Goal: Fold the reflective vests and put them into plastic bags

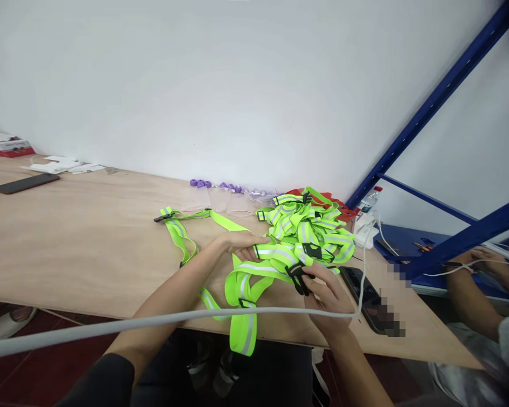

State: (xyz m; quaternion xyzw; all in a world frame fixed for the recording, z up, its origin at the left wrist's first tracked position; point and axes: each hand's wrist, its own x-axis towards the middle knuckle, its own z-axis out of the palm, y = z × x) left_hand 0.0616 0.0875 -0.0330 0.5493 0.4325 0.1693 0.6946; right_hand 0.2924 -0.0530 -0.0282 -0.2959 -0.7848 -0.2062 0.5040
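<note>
A heap of neon-yellow reflective straps with black buckles lies on the wooden table. My right hand is closed on a black buckle at the heap's near side. My left hand is at the heap's left edge, its fingers partly under a strap; what they hold is hidden. From between my hands a strap loop hangs over the table's front edge. Another strap with a dark buckle lies spread on the table, passing behind my left forearm.
A white cable crosses in front of my forearms. A phone lies right of my right hand. Purple rolls, plastic bags, a bottle and a blue frame stand behind. Another person's arms are at right.
</note>
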